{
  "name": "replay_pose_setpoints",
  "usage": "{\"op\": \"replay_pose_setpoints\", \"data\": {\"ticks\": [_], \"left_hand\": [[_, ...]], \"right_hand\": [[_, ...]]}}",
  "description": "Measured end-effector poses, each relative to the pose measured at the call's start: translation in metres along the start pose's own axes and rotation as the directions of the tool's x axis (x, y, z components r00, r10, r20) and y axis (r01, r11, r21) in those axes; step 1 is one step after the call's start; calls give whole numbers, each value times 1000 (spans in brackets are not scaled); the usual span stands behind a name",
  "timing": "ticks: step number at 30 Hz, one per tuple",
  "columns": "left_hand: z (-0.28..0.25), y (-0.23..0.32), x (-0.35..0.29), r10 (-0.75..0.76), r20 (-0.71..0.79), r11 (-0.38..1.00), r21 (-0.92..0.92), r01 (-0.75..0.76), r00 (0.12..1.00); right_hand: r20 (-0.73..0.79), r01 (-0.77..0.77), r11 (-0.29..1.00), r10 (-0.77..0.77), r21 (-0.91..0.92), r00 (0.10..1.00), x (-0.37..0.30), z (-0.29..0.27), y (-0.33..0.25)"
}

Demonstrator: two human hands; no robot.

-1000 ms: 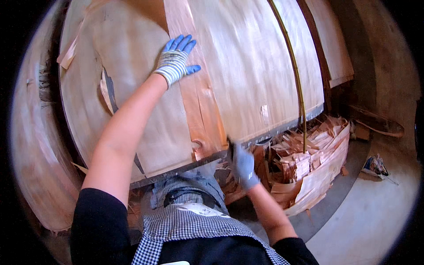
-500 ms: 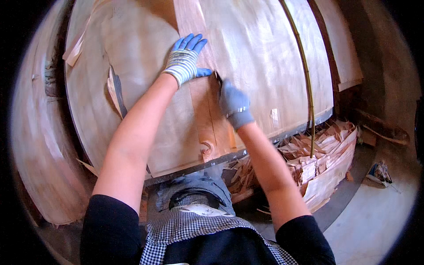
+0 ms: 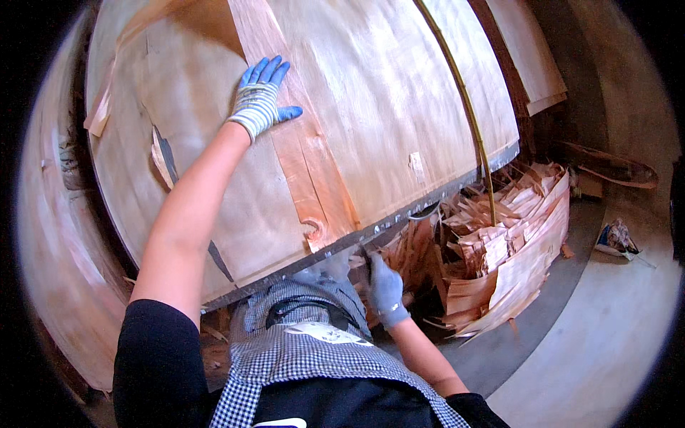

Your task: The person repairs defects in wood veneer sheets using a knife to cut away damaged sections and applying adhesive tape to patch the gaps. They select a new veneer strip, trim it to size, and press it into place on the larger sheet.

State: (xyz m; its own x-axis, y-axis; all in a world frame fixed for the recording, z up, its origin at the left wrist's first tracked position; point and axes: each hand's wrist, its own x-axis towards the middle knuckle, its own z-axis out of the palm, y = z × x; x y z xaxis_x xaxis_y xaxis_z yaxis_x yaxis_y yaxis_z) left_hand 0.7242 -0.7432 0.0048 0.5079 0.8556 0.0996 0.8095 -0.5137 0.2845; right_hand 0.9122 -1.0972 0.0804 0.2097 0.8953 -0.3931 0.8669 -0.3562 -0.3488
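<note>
A wide surface point(image 3: 428, 207) carries pale wood veneer sheets point(image 3: 371, 93). The left hand point(image 3: 258, 100) presses flat, grip wide, on a reddish veneer strip point(image 3: 307, 164); the right hand point(image 3: 385, 285), below the near edge, pinches a small dark tool point(image 3: 364, 255).

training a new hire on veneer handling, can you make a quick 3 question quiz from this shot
1. True or false: the left hand lies flat on the veneer sheet.
2. Where is the right hand? A) on top of the sheet B) at the near edge of the table, below the reddish veneer strip C) in the scrap pile
3. Fill in: the heap of veneer scraps lies on the floor to the person's ____.

Key: 1 true; 2 B; 3 right
</note>
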Motion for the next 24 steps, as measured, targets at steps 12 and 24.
{"op": "replay_pose_setpoints", "data": {"ticks": [12, 24], "left_hand": [[-18, -37, 42, -516, -60, 809, -362, 463, 855], [-108, -204, 90, -307, -644, 948, -276, 161, 701]], "right_hand": [[-63, 152, 964, -169, -217, 984, 124, 5, -93], [-126, 285, 931, -319, -229, 939, 126, 14, -84]]}}
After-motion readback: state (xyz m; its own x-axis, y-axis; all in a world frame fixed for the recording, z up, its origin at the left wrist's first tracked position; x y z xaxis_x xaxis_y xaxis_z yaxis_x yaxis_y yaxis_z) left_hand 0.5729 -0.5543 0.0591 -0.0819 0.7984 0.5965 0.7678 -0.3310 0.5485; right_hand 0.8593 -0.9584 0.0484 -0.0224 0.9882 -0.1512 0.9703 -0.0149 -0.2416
